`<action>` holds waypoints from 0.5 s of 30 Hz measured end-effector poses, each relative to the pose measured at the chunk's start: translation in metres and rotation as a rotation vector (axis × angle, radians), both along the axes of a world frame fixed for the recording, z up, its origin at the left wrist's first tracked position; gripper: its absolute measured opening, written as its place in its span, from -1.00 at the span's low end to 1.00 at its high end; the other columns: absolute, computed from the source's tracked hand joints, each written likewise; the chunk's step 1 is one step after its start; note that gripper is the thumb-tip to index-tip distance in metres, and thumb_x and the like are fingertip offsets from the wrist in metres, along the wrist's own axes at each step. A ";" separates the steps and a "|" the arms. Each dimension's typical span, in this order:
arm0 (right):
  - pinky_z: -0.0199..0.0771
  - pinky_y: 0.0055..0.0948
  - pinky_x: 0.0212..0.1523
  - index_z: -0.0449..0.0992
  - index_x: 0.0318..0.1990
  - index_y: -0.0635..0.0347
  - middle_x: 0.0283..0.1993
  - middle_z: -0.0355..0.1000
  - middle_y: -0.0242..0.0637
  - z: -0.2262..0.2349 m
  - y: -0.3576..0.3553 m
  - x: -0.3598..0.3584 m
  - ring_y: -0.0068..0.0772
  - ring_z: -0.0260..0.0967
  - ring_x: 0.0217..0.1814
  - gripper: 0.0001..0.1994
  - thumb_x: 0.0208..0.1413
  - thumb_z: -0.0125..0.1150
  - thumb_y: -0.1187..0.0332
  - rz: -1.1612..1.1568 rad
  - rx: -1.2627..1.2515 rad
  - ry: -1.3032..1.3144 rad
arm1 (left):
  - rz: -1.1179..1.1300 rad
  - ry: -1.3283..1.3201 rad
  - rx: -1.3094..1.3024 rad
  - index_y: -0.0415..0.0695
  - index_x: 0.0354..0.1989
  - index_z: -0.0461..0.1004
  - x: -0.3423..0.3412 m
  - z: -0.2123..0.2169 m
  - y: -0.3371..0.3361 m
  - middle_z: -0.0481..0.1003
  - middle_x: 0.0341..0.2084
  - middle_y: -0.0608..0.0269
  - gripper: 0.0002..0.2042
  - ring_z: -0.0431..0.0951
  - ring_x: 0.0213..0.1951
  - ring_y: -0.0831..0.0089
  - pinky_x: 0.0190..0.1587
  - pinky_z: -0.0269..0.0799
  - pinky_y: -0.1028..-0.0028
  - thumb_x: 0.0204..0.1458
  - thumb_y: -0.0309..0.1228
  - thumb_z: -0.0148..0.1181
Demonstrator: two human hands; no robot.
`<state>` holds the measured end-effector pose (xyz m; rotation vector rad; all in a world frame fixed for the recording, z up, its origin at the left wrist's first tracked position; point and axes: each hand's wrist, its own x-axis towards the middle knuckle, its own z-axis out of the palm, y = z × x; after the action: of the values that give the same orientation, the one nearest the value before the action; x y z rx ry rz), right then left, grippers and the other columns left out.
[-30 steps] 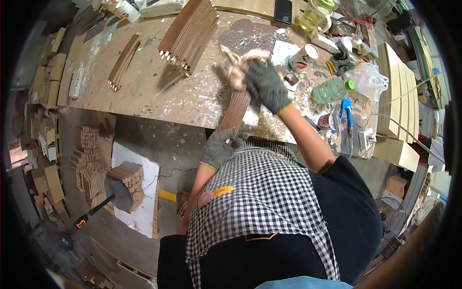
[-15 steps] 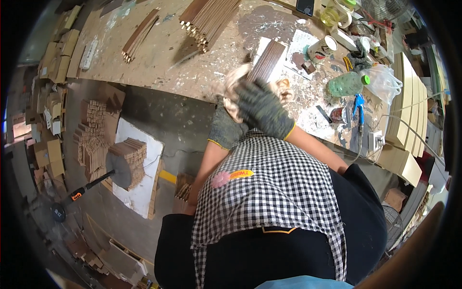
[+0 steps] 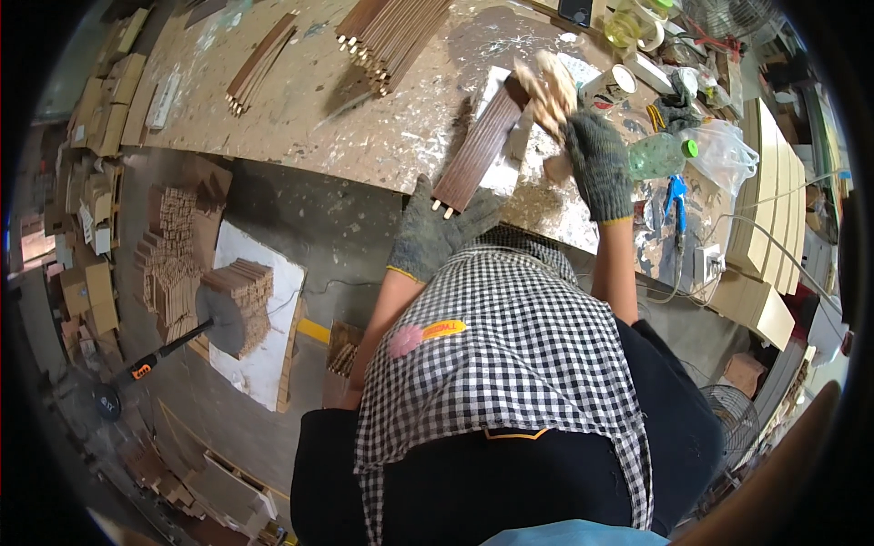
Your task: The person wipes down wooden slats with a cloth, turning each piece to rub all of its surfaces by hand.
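Note:
A dark brown wooden board (image 3: 480, 150) with two pale dowel pins at its near end slants over the front edge of the workbench. My left hand (image 3: 435, 232), in a grey knit glove, grips that near end, thumb on one side and fingers on the other. Past the board's far end, my right hand (image 3: 596, 164), gloved alike, is closed on a crumpled beige rag (image 3: 551, 96), slightly blurred. White paper (image 3: 503, 173) lies beneath the board on the paint-spattered workbench (image 3: 300, 118).
Dark wood pieces (image 3: 393, 41) and a smaller bundle (image 3: 262, 64) lie farther left. To the right are a paper cup (image 3: 619, 84), a green bottle (image 3: 657, 156), a blue-handled tool (image 3: 675, 196) and a plastic bag (image 3: 728, 155). Stacked wood pieces (image 3: 241, 291) stand beside the bench, lower left.
My hands, crossed together over the board before, are now apart. The right hand has swung right and away with the rag; the board's near end now shows at my left hand.

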<state>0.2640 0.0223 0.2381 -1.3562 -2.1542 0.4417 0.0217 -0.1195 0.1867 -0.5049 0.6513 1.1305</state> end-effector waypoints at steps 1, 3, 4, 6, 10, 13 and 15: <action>0.52 -0.16 -0.01 0.57 -0.10 0.32 -0.14 0.54 0.02 0.014 -0.010 0.006 0.06 0.52 -0.10 -0.79 0.25 0.21 0.35 -0.025 -0.170 -0.060 | -0.009 -0.007 0.006 -0.37 0.44 -0.05 0.000 -0.007 -0.002 0.12 0.31 -0.54 -0.07 0.18 0.36 -0.36 0.35 0.16 -0.28 0.27 0.34 -0.39; 0.49 -0.09 -0.09 0.58 -0.24 0.21 -0.24 0.52 -0.03 -0.011 -0.016 0.035 0.06 0.49 -0.17 -0.88 0.13 0.23 0.39 0.153 -0.107 -0.201 | -0.092 0.134 0.208 -0.39 0.36 0.12 -0.005 -0.028 -0.012 0.32 0.19 -0.46 -0.29 0.36 0.27 -0.26 0.25 0.39 -0.20 0.37 0.09 -0.19; 0.48 -0.07 -0.09 0.59 -0.28 0.16 -0.29 0.51 -0.06 -0.022 -0.020 0.048 0.05 0.47 -0.18 -0.90 0.09 0.23 0.37 0.210 -0.172 -0.256 | -0.116 0.118 0.218 -0.39 0.36 0.12 -0.002 -0.015 -0.006 0.32 0.19 -0.46 -0.29 0.36 0.27 -0.26 0.25 0.39 -0.20 0.37 0.09 -0.19; 0.48 -0.07 -0.10 0.60 -0.33 0.12 -0.31 0.51 -0.09 -0.044 -0.029 0.061 0.05 0.48 -0.19 -0.91 0.00 0.24 0.39 0.300 -0.185 -0.196 | -0.123 0.547 0.172 -0.42 0.28 0.22 0.002 0.011 0.002 0.45 0.05 -0.32 -0.48 0.51 0.13 -0.15 0.11 0.57 -0.09 0.36 -0.21 -0.02; 0.51 -0.16 -0.01 0.70 -0.17 -0.04 -0.14 0.61 -0.20 -0.066 -0.048 0.071 -0.06 0.54 -0.09 -0.80 0.14 0.23 0.21 0.271 -0.370 -0.318 | -0.171 0.629 0.287 -0.46 0.24 0.24 0.009 0.028 0.018 0.47 0.00 -0.22 -0.54 0.58 -0.02 -0.07 0.01 0.67 0.05 0.26 -0.42 0.08; 0.49 -0.18 0.07 0.69 -0.09 -0.01 -0.06 0.60 -0.16 -0.055 -0.053 0.078 -0.04 0.53 -0.04 -0.74 0.15 0.28 0.15 0.184 -0.280 -0.145 | -0.469 1.163 0.539 -0.41 0.28 0.22 0.011 0.011 0.038 0.45 0.00 -0.15 -0.52 0.58 0.00 0.00 0.01 0.67 0.12 0.24 -0.44 0.14; 0.48 -0.14 0.05 0.67 -0.10 0.07 -0.08 0.59 -0.12 -0.043 -0.055 0.091 0.01 0.51 -0.04 -0.75 0.13 0.28 0.22 -0.115 -0.294 -0.018 | -0.320 1.054 0.457 -0.30 0.32 0.21 0.016 0.017 0.035 0.45 0.01 -0.10 -0.50 0.61 -0.04 0.08 -0.03 0.69 0.18 0.25 -0.43 0.14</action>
<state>0.3553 -0.0327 0.1956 -1.6382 -2.0708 0.7250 0.0381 -0.0841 0.2036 0.6359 1.2706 1.1411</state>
